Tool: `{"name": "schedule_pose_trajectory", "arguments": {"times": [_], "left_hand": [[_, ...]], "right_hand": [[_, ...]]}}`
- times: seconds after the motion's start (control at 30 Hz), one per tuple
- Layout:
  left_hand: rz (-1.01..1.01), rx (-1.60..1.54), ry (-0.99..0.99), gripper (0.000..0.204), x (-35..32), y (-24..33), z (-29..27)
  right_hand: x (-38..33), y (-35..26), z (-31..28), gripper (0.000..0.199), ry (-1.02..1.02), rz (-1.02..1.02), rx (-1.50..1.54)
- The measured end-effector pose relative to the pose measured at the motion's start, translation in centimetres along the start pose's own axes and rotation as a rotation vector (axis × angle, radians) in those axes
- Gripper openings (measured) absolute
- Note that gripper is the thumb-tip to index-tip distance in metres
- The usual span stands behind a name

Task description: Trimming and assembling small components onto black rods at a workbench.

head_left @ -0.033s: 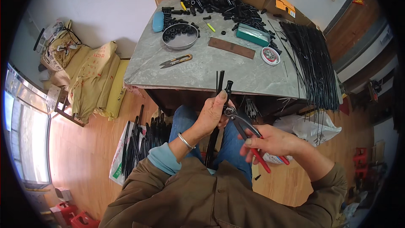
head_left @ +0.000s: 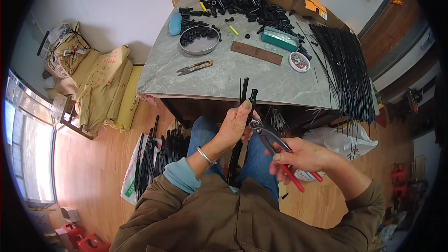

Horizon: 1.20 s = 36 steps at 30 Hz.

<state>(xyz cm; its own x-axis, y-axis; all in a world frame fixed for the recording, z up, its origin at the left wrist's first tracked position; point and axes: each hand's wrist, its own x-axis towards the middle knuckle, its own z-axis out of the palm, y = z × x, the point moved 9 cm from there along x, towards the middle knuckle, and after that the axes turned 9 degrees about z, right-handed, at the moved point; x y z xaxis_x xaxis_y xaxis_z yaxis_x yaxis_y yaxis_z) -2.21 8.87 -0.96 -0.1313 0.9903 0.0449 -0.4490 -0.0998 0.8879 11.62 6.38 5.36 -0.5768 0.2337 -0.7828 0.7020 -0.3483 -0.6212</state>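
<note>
My left hand (head_left: 234, 123) is closed around thin black rods (head_left: 244, 86), held upright over my lap, and a black tubular fitting (head_left: 253, 95) pokes up beside its thumb. Red-handled pliers (head_left: 270, 140) are gripped in my right hand (head_left: 298, 155), with thumb on one side and fingers on the other. Their dark jaws meet the pieces just beside my left fingers; exactly what lies between the jaws is hidden. Below my left hand the black lengths run down between my knees.
On the grey table (head_left: 158, 77) are a metal bowl (head_left: 199, 45) of black fittings, thread snips (head_left: 195, 67), a brown strip (head_left: 255, 53), a teal box (head_left: 280, 39), a small round tub (head_left: 299, 62), a heap of black fittings (head_left: 252, 7) and long black rods (head_left: 343, 67). Finished-looking black rods (head_left: 172, 147) stand at left.
My right hand and the pliers' handles have shifted slightly to the right. My left hand and the rods have stayed put.
</note>
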Motion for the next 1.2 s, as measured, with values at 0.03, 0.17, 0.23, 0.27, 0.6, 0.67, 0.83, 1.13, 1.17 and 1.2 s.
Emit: {"name": "schedule_pose_trajectory", "arguments": {"times": [0.03, 0.17, 0.23, 0.27, 0.6, 0.67, 0.83, 1.13, 1.17, 1.2], "left_hand": [[0.007, 0.008, -0.021, 0.065, 0.0, 0.1, 0.2], [-0.044, -0.035, 0.001, 0.066, -0.3, -0.3, 0.5], [-0.041, -0.028, 0.006, 0.060, -0.3, -0.4, 0.6], [-0.042, -0.026, 0.007, 0.060, -0.3, -0.5, 0.6], [0.020, 0.065, -0.098, 0.058, -1.0, 0.0, 5.1], [-0.046, 0.119, -0.014, 0.060, -0.5, -1.0, 2.8], [-0.050, -0.001, 0.012, 0.068, 0.4, -0.5, 0.6], [-0.072, -0.002, -0.011, 0.064, 0.5, -1.2, 1.3], [-0.080, -0.004, -0.024, 0.062, 0.5, -1.4, 1.3], [-0.079, -0.004, -0.022, 0.062, 0.5, -1.3, 1.3]], "right_hand": [[-0.5, 0.2, 0.1, 0.031, -0.050, 0.080, -0.015], [-0.6, 0.2, -1.4, 0.030, -0.067, 0.066, -0.066], [-0.6, 0.0, -1.7, 0.026, -0.050, 0.067, -0.130], [-0.6, 0.1, -1.8, 0.024, -0.040, 0.074, -0.097], [1.3, -0.8, -3.6, 0.020, 0.228, -0.021, -0.008], [1.2, -1.6, -4.6, 0.014, 0.302, -0.141, 0.195], [-0.4, 0.6, -2.6, 0.017, 0.021, -0.039, 0.070], [0.1, 2.0, -2.1, 0.023, -0.073, 0.039, 0.060], [0.1, 2.1, -2.1, 0.023, -0.080, 0.048, 0.057], [0.1, 2.1, -2.1, 0.023, -0.082, 0.048, 0.055]]}}
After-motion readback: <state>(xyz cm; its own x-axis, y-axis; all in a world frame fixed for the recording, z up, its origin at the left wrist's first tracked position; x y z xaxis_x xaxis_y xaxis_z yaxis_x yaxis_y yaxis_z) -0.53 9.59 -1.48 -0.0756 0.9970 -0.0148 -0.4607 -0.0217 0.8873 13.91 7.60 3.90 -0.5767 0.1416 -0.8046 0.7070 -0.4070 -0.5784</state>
